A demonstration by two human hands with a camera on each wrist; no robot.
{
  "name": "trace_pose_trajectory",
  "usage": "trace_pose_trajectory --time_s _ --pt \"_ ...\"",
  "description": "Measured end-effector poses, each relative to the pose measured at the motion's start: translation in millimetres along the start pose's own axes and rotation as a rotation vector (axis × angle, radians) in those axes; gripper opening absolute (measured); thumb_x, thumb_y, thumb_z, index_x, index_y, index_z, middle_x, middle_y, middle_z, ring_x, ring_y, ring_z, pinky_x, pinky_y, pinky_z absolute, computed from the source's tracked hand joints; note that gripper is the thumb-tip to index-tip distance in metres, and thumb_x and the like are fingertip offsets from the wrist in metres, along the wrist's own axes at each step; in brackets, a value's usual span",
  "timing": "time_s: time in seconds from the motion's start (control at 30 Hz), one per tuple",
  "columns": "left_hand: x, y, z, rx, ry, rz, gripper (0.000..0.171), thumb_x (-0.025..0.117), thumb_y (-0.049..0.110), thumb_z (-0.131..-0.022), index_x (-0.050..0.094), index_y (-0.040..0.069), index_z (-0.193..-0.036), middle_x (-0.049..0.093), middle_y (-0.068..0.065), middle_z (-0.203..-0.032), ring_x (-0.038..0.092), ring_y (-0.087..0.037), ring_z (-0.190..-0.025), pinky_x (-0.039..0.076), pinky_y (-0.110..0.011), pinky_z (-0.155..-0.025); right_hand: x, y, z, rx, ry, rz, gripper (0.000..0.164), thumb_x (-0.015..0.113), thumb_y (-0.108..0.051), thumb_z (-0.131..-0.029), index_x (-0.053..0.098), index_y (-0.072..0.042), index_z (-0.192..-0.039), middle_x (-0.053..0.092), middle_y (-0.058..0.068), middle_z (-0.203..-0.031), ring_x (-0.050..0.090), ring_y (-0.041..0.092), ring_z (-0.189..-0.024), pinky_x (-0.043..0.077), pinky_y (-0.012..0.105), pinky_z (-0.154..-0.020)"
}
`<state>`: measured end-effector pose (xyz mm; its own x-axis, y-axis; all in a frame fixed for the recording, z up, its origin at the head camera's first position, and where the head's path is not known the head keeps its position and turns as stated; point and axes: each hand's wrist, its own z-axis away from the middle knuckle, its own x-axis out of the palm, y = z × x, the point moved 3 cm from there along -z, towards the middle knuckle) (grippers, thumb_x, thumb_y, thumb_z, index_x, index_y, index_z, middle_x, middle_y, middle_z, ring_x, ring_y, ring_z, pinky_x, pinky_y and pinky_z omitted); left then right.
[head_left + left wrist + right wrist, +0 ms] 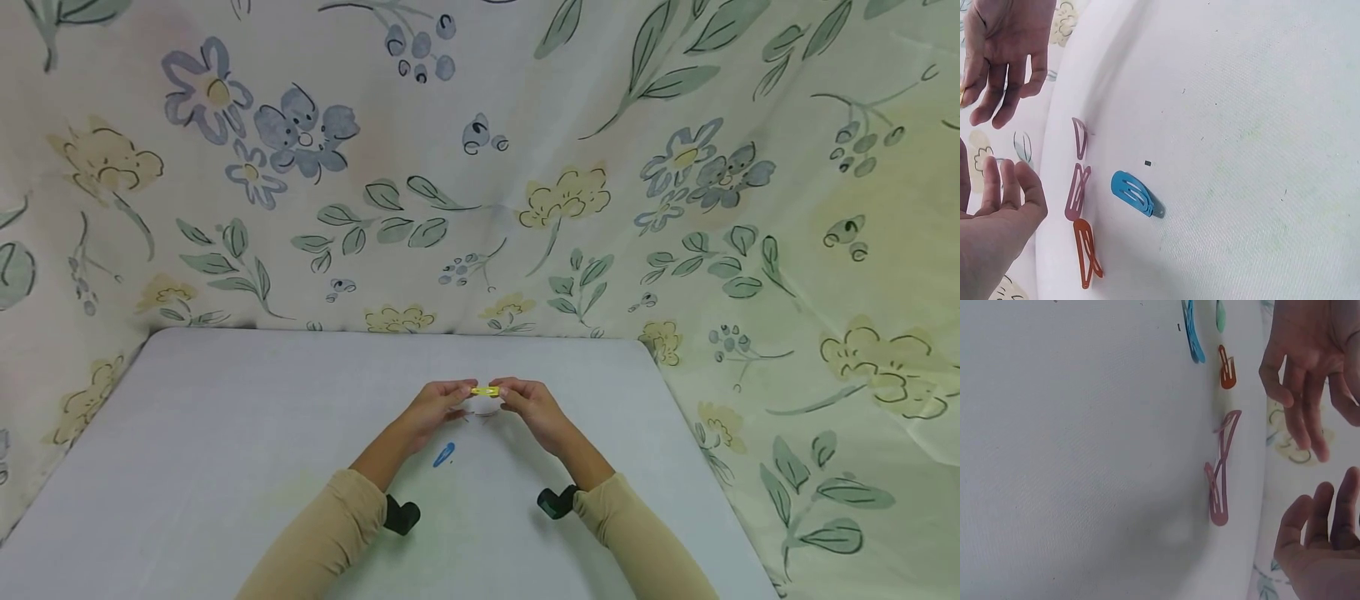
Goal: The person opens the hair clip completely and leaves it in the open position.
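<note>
A small yellow hair clip (485, 391) is held up between my two hands over the far middle of the table. My left hand (437, 402) pinches its left end between thumb and index finger. At the right end, my right hand (531, 402) pinches it the same way. In the wrist views the other fingers of both hands are loosely bent, and the clip is mostly out of frame. Below the hands lie a blue snap hair clip (1132, 192), an orange one (1087, 253) and mauve ones (1219, 500). Part of a green clip (1220, 315) shows in the right wrist view.
The white table (225, 467) carries a few dark specks, one (1147, 163) close to the blue clip. A flowered cloth (465, 275) hangs behind and beside the table. Black wrist cameras (557, 502) sit under both forearms.
</note>
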<state>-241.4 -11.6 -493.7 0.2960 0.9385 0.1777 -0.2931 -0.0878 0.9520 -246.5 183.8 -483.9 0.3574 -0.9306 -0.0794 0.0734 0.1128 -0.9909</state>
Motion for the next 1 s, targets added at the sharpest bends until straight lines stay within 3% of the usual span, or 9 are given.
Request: trace_pose_trajectory --time_s 0.1,0.2,0.37,0.57,0.73,0.9,1.0 --pt "0.3 0.3 -0.4 0.009 0.012 -0.01 0.03 0.054 0.019 -0.104 0.065 -0.004 -0.121 0.053 -0.011 -0.146 0.049 -0.026 -0.133 0.045 -0.044 -0.103 1 0 -1 0.001 0.006 -0.006 0.028 0.056 -0.016 -0.102 0.066 0.007 -0.115 0.064 0.01 -0.125 0.053 0.022 -0.116 0.039 0.054 -0.106" --pt "-0.6 -0.1 -1.0 0.001 0.055 -0.015 0.028 0.055 0.019 -0.103 0.067 -0.003 -0.117 0.053 -0.009 -0.146 0.049 -0.025 -0.131 0.046 -0.042 -0.102 3 -2 -2 -0.002 0.023 0.022 0.027 0.057 -0.015 -0.102 0.067 0.006 -0.113 0.063 0.01 -0.125 0.053 0.021 -0.116 0.042 0.047 -0.103" --pt "-2.2 -0.8 -1.7 0.028 0.14 -0.144 0.023 0.06 0.021 -0.101 0.07 0.001 -0.108 0.056 -0.009 -0.141 0.05 -0.025 -0.129 0.047 -0.041 -0.1 4 -7 1 0.026 0.091 0.111 0.023 0.059 -0.013 -0.1 0.07 0.004 -0.112 0.065 0.009 -0.122 0.056 0.019 -0.113 0.047 0.036 -0.097" --pt "-1.2 -3.8 -1.0 0.178 0.194 -0.448 0.018 0.064 0.017 -0.098 0.074 0.002 -0.098 0.059 -0.012 -0.132 0.045 -0.034 -0.133 0.033 -0.054 -0.111 1 -3 0 -0.013 0.149 0.32 0.013 0.064 -0.008 -0.096 0.075 -0.002 -0.098 0.068 0.007 -0.116 0.054 0.024 -0.118 0.045 0.04 -0.095" --pt "0.9 -10.6 -1.8 0.294 0.196 -0.686 0.013 0.066 0.013 -0.096 0.074 0.004 -0.094 0.056 -0.013 -0.13 0.048 -0.034 -0.129 0.041 -0.051 -0.105 1 4 -1 -0.128 0.114 0.519 0.009 0.066 -0.006 -0.093 0.075 -0.004 -0.093 0.066 0.008 -0.113 0.055 0.027 -0.115 0.044 0.041 -0.09" --pt "2.3 -17.2 -2.9 0.405 0.171 -0.965 0.011 0.07 0.017 -0.094 0.077 0.009 -0.093 0.058 -0.011 -0.129 0.052 -0.032 -0.123 0.045 -0.053 -0.098 3 11 2 -0.273 0.081 0.771 0.006 0.069 -0.004 -0.091 0.075 -0.004 -0.09 0.064 0.011 -0.112 0.053 0.032 -0.116 0.041 0.052 -0.099" --pt "3.3 -20.2 -2.2 0.452 0.15 -1.05 0.01 0.07 0.017 -0.094 0.077 0.01 -0.093 0.059 -0.012 -0.129 0.052 -0.032 -0.124 0.043 -0.057 -0.098 5 16 4 -0.322 0.068 0.907 0.005 0.071 -0.006 -0.091 0.076 -0.006 -0.09 0.063 0.01 -0.115 0.049 0.035 -0.125 0.037 0.058 -0.104"
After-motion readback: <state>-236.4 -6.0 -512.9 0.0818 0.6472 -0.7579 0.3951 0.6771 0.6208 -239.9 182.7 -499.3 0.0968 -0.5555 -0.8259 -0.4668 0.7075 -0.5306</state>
